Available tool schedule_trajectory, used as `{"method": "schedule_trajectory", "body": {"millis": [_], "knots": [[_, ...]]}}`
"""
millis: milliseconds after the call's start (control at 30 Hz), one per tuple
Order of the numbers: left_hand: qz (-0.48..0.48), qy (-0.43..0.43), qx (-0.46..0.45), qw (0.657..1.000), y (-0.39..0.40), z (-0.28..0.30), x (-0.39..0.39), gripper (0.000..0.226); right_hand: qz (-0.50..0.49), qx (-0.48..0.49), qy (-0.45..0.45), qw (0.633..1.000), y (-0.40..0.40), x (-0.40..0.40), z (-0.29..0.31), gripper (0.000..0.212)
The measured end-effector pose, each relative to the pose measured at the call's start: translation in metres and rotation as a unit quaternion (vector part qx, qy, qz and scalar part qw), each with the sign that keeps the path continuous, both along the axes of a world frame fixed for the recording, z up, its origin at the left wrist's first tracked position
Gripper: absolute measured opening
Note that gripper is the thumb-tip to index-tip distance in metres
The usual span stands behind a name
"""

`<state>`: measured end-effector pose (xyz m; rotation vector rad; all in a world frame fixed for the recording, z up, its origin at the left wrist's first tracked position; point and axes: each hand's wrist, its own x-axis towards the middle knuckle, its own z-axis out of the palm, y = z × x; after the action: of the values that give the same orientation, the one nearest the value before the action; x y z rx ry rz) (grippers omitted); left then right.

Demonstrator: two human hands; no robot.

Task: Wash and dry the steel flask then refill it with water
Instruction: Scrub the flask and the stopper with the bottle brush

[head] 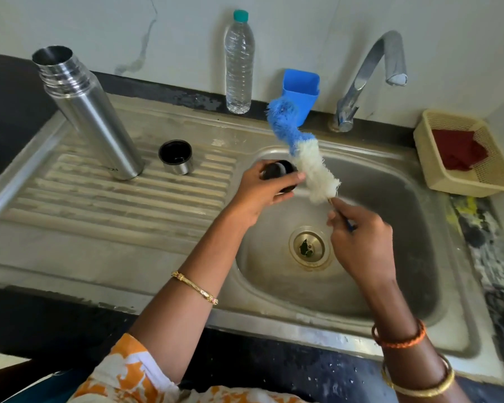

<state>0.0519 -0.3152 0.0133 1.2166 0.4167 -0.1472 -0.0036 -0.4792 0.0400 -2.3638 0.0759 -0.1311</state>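
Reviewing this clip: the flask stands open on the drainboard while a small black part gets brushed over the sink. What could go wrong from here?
1. The flask stands upright and uncapped on the ridged drainboard; a nudge from the left arm might topple it.
2. The left hand holds the black stopper over the basin; if wet, it might slip toward the drain.
3. The brush, held low on its handle by the right hand, is bent and could flick water around.
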Motion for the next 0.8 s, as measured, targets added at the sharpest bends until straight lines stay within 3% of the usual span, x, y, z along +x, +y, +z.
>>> {"method": "schedule_trajectory", "body": {"millis": [200, 433, 633, 800], "knots": [[0.060, 0.059, -0.244, 0.966, 0.004, 0.017, 0.007, 0.050, 0.006, 0.042, -0.073, 0.996, 0.001, -0.026, -0.010, 0.033], [0.091, 0.064, -0.135, 0.985, -0.024, 0.020, 0.007, 0.033, 0.022, 0.039, -0.114, 0.992, 0.014, -0.001, -0.013, 0.031], [0.170, 0.089, -0.310, 0.931, -0.003, 0.017, 0.013, 0.037, 0.042, 0.082, -0.144, 0.985, 0.016, -0.038, -0.050, 0.033], [0.140, 0.096, -0.340, 0.925, -0.004, 0.019, 0.008, 0.044, -0.003, 0.187, -0.116, 0.975, 0.015, -0.025, -0.046, 0.030]]}}
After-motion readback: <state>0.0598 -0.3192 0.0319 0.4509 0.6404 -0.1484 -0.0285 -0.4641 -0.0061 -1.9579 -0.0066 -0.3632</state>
